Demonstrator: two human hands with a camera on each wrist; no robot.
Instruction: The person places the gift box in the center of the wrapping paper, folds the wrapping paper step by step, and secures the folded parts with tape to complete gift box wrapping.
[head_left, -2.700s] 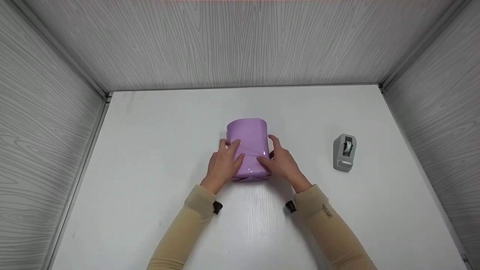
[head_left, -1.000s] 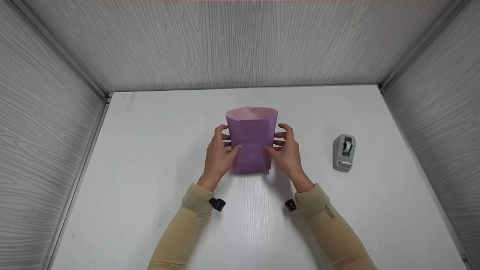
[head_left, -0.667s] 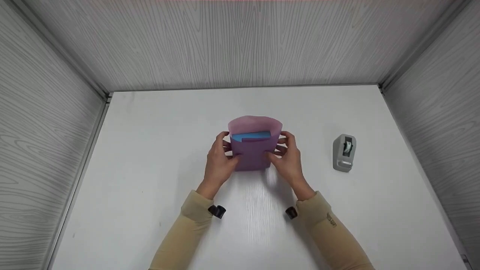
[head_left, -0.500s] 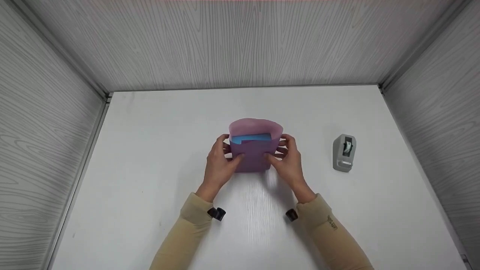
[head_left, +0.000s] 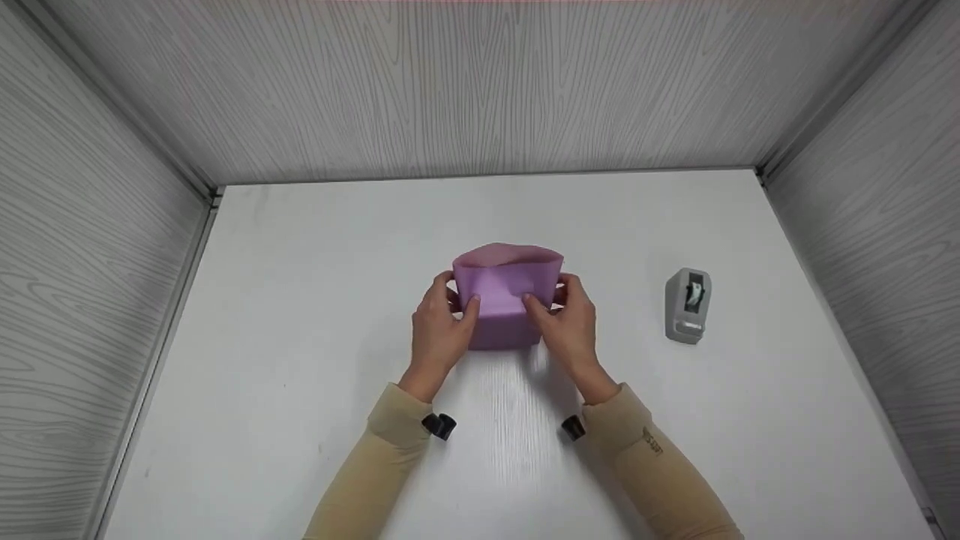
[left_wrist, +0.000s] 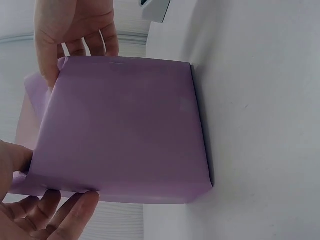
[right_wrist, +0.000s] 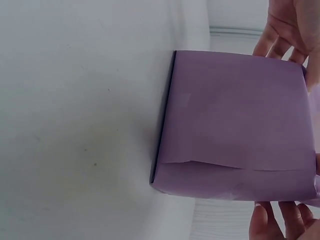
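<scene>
A box wrapped in purple paper (head_left: 502, 331) stands on end in the middle of the white table, its loose paper end facing up. My left hand (head_left: 439, 326) grips its left side, fingers behind and thumb on the near paper flap (head_left: 501, 283). On the other side my right hand (head_left: 574, 330) holds it the same way. Both thumbs press that flap inward at the top edge, while the far paper still rises behind it. In the right wrist view a paper seam (right_wrist: 215, 165) runs along the wrapped box (right_wrist: 235, 110). The blue contents are hidden.
A grey tape dispenser (head_left: 688, 307) with a roll in it stands on the table (head_left: 300, 300) to the right. Grey wood-grain panels (head_left: 480, 90) rise behind the table and on both sides.
The wrapped box lay flat and has been tipped upright. Blue contents showed in the open paper end; the near flap now folds over them under both thumbs. The tape dispenser has not moved.
</scene>
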